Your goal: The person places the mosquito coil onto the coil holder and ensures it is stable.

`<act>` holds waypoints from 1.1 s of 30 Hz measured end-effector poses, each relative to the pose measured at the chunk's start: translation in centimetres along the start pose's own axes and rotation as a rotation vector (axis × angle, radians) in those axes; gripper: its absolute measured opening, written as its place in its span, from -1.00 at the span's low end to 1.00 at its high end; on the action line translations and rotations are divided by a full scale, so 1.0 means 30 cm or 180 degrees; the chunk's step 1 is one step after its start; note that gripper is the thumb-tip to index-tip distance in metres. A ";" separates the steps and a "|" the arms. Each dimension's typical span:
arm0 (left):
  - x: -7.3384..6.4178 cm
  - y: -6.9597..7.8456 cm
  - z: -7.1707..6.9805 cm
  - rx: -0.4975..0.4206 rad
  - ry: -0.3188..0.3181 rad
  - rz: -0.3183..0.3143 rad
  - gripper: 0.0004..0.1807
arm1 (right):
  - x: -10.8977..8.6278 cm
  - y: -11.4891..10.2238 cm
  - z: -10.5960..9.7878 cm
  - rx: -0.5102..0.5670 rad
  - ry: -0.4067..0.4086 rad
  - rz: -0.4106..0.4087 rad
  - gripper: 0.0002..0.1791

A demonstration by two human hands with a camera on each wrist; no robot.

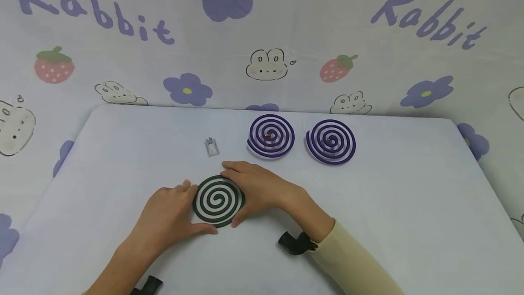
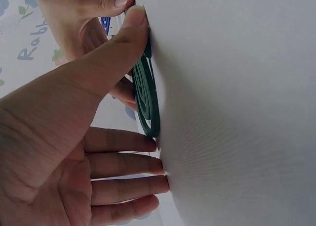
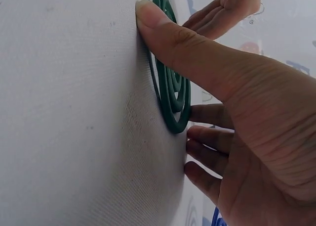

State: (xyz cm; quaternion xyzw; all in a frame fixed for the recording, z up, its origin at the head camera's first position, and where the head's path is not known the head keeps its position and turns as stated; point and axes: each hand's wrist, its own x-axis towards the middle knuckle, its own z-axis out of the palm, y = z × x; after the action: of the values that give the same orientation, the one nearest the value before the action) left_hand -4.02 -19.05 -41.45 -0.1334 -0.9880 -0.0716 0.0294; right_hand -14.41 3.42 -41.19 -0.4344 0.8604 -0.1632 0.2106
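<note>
A dark green mosquito coil (image 1: 218, 200) is held between both hands, low over the white table. My left hand (image 1: 169, 215) holds its left side, thumb at the near rim and fingers along the left edge. On the opposite side my right hand (image 1: 262, 188) spans the rim, with the thumb at the near right and fingers at the far right. In the left wrist view the green coil (image 2: 144, 95) stands edge-on beside the thumb. Turns of the coil (image 3: 173, 100) look slightly spread apart in the right wrist view.
Beyond the hands lies a small metal coil stand (image 1: 211, 147). Two purple mosquito coils, one on the left (image 1: 270, 136) and one on the right (image 1: 330, 142), sit near the back edge of the white table (image 1: 409, 195). Behind hangs a rabbit-print cloth (image 1: 303, 26).
</note>
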 end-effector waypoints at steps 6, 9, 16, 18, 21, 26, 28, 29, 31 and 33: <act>0.005 -0.006 0.003 -0.0011 0.0069 0.0052 -0.04 | -0.003 0.005 -0.005 0.0004 0.0031 -0.0054 0.24; 0.009 -0.007 0.005 -0.0076 0.0110 0.0077 -0.04 | -0.004 0.009 -0.005 -0.0003 0.0096 -0.0067 0.24; 0.013 -0.009 -0.001 -0.0302 -0.0014 -0.0094 0.00 | 0.000 0.011 0.000 0.0087 0.0275 -0.0127 0.24; 0.011 -0.007 -0.004 -0.0335 -0.0085 -0.0128 0.06 | 0.003 0.010 0.003 0.0088 0.0318 -0.0134 0.24; 0.009 -0.008 -0.016 -0.0375 -0.0193 -0.0148 0.15 | 0.010 0.005 0.008 0.0068 0.0371 -0.0129 0.24; 0.014 -0.008 -0.038 -0.0482 -0.0280 -0.0242 0.28 | 0.015 -0.003 0.005 0.0208 0.0473 -0.0084 0.25; 0.022 -0.010 -0.046 -0.0561 -0.0264 -0.0280 0.31 | 0.017 -0.005 -0.001 0.0288 0.0541 -0.0053 0.25; 0.029 -0.011 -0.049 -0.0628 -0.0261 -0.0296 0.31 | 0.018 -0.006 -0.005 0.0324 0.0574 -0.0033 0.25; 0.045 -0.015 -0.056 -0.0787 -0.0253 -0.0324 0.30 | 0.024 -0.005 -0.012 0.0400 0.0642 -0.0011 0.25; 0.062 -0.021 -0.063 -0.0937 -0.0260 -0.0333 0.28 | 0.030 -0.003 -0.020 0.0484 0.0695 0.0001 0.26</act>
State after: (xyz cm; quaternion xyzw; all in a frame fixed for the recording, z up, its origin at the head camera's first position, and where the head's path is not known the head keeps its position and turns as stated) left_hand -5.90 -19.46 -39.54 -0.0874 -0.9728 -0.2116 -0.0345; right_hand -15.11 2.68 -40.84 -0.3967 0.8634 -0.2742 0.1481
